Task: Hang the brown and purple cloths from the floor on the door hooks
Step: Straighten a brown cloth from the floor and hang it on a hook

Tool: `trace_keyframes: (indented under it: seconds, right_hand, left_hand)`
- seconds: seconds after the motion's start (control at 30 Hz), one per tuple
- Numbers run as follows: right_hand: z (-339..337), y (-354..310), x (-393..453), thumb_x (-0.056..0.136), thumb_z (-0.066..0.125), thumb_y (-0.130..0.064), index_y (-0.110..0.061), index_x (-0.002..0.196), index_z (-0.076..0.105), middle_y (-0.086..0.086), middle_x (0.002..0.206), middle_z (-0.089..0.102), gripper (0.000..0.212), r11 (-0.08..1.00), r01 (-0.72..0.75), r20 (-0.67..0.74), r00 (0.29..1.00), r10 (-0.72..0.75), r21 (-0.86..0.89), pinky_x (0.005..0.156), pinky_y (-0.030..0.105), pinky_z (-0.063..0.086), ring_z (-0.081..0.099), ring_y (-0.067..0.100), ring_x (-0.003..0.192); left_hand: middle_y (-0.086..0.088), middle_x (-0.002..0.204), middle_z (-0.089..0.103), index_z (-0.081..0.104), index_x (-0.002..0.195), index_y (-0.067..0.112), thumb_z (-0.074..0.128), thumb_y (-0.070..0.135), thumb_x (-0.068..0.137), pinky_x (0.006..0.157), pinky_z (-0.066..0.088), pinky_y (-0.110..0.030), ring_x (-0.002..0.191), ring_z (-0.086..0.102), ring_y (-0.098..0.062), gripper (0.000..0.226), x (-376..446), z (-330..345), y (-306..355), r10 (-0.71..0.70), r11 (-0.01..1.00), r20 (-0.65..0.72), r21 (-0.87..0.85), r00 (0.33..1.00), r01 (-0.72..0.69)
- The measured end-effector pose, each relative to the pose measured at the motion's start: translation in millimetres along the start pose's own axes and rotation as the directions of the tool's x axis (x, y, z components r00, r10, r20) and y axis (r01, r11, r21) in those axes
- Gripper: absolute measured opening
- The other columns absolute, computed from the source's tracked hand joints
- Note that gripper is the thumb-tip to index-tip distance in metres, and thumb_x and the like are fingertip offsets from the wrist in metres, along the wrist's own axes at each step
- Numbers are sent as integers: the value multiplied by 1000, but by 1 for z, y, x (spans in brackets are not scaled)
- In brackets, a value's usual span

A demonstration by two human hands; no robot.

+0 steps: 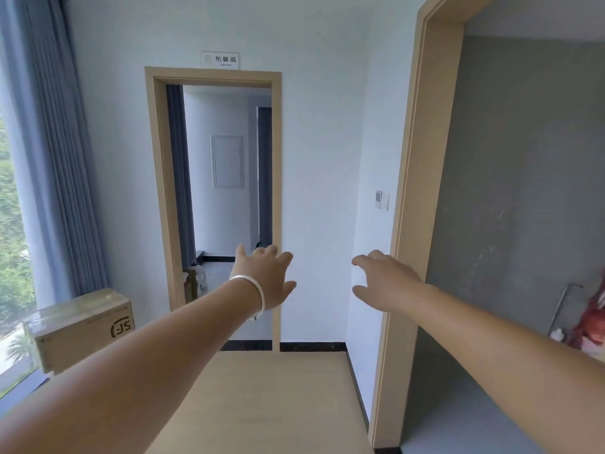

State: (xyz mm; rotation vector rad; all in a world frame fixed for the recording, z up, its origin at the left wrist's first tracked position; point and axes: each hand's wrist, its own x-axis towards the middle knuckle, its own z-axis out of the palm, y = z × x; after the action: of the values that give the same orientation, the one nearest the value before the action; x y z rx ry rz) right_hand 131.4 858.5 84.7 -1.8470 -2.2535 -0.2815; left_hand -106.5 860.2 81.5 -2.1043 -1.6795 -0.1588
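Both hands, left hand (pixel 266 276) and right hand (pixel 386 280), reach forward with fingers spread, holding nothing. No cloths or hooks visible; hanging seems not yet begun.

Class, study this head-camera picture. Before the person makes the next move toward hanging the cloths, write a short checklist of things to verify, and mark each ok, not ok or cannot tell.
1. Left hand free to pick up: ok, fingers spread, holding nothing.
2. Right hand free: ok, open, empty.
3. Brown and purple cloths located: not ok, neither is in view.
4. Door hooks located: cannot tell, none visible.
5. Path through the doorway ahead: ok, it stands open.
6. Cardboard box out of the way: ok, it sits left by the window.
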Motion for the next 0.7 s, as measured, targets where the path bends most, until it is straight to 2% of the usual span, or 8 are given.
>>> trace_keyframes:
  seconds: [0.27, 0.7]
  right_hand:
    - [43, 29, 98, 91, 48, -40, -27, 146, 28, 1, 145, 35, 60, 1000, 18, 36, 999, -18, 0, 96, 36, 38, 40, 23, 127]
    - [112, 148, 295, 91, 48, -46, -27, 149, 23, 0, 151, 30, 65, 998, 47, 63, 997, -49, 32, 104, 37, 33, 33, 23, 135]
  left_hand:
    - [-3, 142, 42, 30, 142, 28, 38, 57, 93, 112, 19, -59, 128, 45, -24, 58, 94, 55, -4, 7, 1000, 18, -27, 1000, -7]
    - [-1, 137, 45, 30, 142, 28, 39, 59, 91, 109, 24, -54, 122, 48, -23, 59, 302, 128, 25, -55, 998, 38, 10, 998, 55]
